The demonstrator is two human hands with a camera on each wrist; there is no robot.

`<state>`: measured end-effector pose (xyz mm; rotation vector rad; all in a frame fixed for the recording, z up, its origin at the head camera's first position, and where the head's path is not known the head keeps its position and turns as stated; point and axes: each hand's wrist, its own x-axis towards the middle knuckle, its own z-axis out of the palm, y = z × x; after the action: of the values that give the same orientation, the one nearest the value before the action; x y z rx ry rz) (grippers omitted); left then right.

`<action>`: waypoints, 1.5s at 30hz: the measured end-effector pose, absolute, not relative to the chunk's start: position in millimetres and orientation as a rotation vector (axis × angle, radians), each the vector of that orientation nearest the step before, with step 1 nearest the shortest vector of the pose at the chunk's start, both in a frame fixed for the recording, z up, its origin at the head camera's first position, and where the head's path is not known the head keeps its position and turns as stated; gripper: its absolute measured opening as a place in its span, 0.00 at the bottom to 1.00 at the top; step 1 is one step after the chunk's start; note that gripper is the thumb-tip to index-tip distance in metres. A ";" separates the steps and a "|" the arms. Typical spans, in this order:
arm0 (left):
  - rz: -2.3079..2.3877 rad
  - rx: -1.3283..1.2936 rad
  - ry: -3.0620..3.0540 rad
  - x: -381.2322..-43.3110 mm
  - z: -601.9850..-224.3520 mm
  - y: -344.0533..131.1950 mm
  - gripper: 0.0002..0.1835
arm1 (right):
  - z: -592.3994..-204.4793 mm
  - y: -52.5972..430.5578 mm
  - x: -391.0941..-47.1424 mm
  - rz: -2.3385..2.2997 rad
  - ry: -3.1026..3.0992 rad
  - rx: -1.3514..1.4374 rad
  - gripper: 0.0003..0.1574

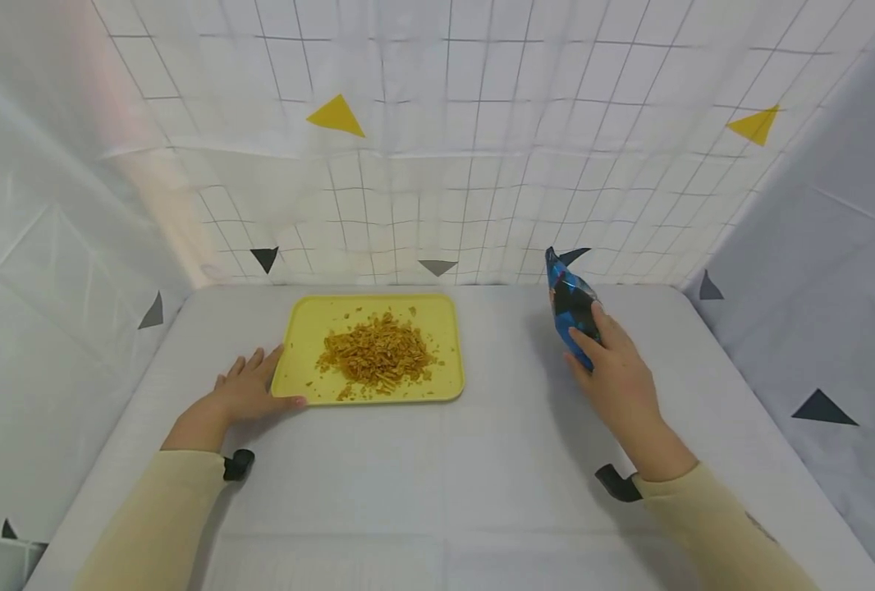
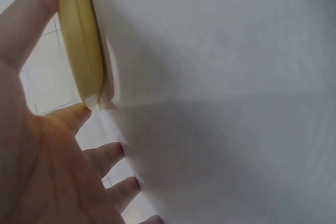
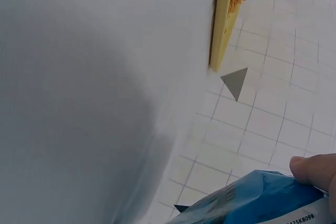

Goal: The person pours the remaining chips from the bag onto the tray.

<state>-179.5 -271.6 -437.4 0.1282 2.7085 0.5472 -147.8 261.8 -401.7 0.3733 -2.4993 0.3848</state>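
Note:
A yellow tray [image 1: 299, 324] lies on the white table, with a pile of broken orange-brown flakes [image 1: 378, 353] heaped in its middle. My left hand [image 1: 240, 396] rests at the tray's near left corner, fingers spread; the thumb touches the front rim and the index finger the left side. In the left wrist view the tray's edge [image 2: 81, 40] runs between thumb and index finger. Off to the right of the tray, my right hand [image 1: 622, 377] grips a blue and black foil bag [image 1: 569, 300], its far end pointing up and away. Whether anything is inside the bag is hidden.
The white-covered table [image 1: 378, 484] ends at a gridded white curtain [image 1: 497, 197] behind the tray. Plain white sheets [image 1: 799, 312] hang on both sides. Black, grey and yellow triangles mark the curtain and sheets. A black strap end [image 1: 618, 483] sticks out at each cuff.

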 end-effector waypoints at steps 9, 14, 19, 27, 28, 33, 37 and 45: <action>0.538 0.127 2.708 -176.7 -436.6 -271.0 0.65 | -410.9 240.3 -148.8 0.473 -2.643 0.254 0.32; 0.536 0.130 2.714 -176.7 -435.4 -270.1 0.65 | -416.2 229.8 -150.2 0.449 -2.668 0.237 0.31; 0.526 0.131 2.714 -177.9 -437.8 -271.1 0.65 | -423.5 222.1 -151.2 0.436 -2.714 0.213 0.30; 0.522 0.127 2.715 -180.0 -441.1 -273.0 0.66 | -429.3 212.8 -153.8 0.354 -2.770 0.204 0.31; 0.524 0.125 2.713 -180.1 -441.1 -273.0 0.66 | -429.7 211.8 -154.2 0.335 -2.773 0.211 0.31; 0.529 0.126 2.711 -180.5 -441.8 -273.4 0.66 | -431.3 206.0 -156.5 0.303 -2.846 0.217 0.34; 0.528 0.131 2.713 -180.8 -442.8 -274.0 0.66 | -429.8 200.8 -157.9 0.300 -2.943 0.219 0.36; 0.526 0.135 2.719 -180.9 -444.2 -274.8 0.67 | -428.0 194.0 -163.2 0.331 -3.081 0.239 0.39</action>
<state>-180.9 -274.8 -444.2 0.1355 2.7186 0.5255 -163.2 194.0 -428.0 0.2392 -3.0809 0.3311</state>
